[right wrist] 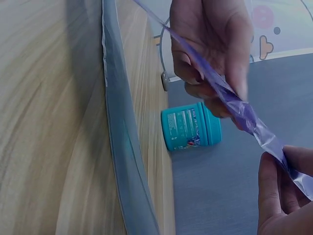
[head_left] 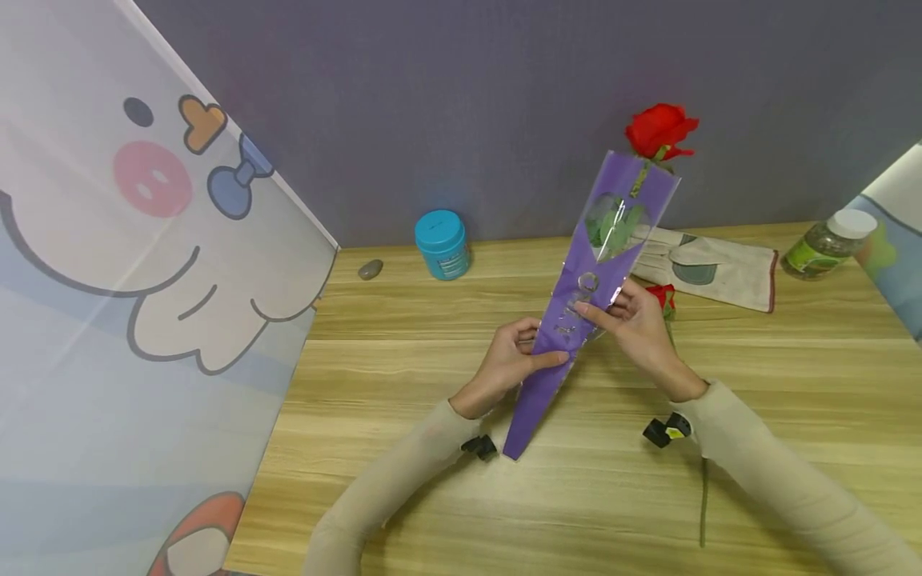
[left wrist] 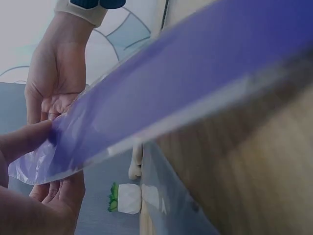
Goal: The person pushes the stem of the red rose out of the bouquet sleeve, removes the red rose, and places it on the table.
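A purple cone-shaped flower sleeve [head_left: 576, 312] with a clear window stands tilted above the wooden table [head_left: 432, 384]. A red rose [head_left: 659, 130] sticks out of its top, green leaves showing through the window. My left hand [head_left: 513, 358] pinches the sleeve's lower left edge. My right hand [head_left: 634, 324] pinches its right edge a little higher. In the left wrist view the purple sleeve [left wrist: 161, 98] crosses the frame between both hands. The right wrist view shows the sleeve's thin edge [right wrist: 234, 105] held by both hands.
A teal jar [head_left: 442, 244] and a small grey stone [head_left: 370, 270] sit near the back wall. A work glove [head_left: 709, 268] and a green-labelled bottle [head_left: 828, 244] lie at back right. A second red rose [head_left: 663, 298] lies behind my right hand. Cartoon-printed panels [head_left: 130, 280] flank the table.
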`<action>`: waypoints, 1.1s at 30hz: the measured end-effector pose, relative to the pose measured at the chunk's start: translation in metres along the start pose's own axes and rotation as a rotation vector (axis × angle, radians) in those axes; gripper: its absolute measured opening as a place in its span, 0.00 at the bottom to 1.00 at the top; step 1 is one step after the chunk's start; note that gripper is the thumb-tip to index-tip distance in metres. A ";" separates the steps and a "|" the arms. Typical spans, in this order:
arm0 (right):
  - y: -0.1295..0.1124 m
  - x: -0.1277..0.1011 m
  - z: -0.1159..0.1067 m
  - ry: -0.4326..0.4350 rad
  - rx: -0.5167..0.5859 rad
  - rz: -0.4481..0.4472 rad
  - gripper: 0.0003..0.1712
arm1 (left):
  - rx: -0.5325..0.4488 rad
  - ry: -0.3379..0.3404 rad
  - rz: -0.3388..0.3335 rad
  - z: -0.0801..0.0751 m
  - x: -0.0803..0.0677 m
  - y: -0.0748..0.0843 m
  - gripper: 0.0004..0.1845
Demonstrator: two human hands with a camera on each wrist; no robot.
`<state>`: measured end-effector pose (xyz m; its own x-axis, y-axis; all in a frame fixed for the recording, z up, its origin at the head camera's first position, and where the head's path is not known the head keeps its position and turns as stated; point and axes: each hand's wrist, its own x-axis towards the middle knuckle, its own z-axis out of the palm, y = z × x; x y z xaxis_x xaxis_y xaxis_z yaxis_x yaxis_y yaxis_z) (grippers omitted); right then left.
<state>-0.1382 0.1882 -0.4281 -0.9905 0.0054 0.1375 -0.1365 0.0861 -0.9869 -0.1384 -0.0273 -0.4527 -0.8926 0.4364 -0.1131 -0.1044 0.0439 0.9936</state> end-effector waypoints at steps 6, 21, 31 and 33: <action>0.000 -0.001 0.001 -0.025 -0.007 0.020 0.25 | 0.001 0.004 0.030 0.001 0.008 0.006 0.21; 0.001 -0.001 0.001 -0.049 -0.048 -0.002 0.30 | -0.025 0.027 0.043 0.006 0.015 0.008 0.20; 0.004 -0.002 0.007 -0.034 -0.087 -0.028 0.32 | -0.054 0.106 0.062 0.009 0.015 0.005 0.19; 0.005 -0.002 0.009 -0.032 -0.075 -0.041 0.31 | -0.063 0.107 0.073 0.009 0.015 0.004 0.19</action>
<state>-0.1366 0.1800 -0.4339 -0.9844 -0.0312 0.1732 -0.1760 0.1596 -0.9714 -0.1481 -0.0129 -0.4500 -0.9401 0.3380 -0.0440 -0.0619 -0.0424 0.9972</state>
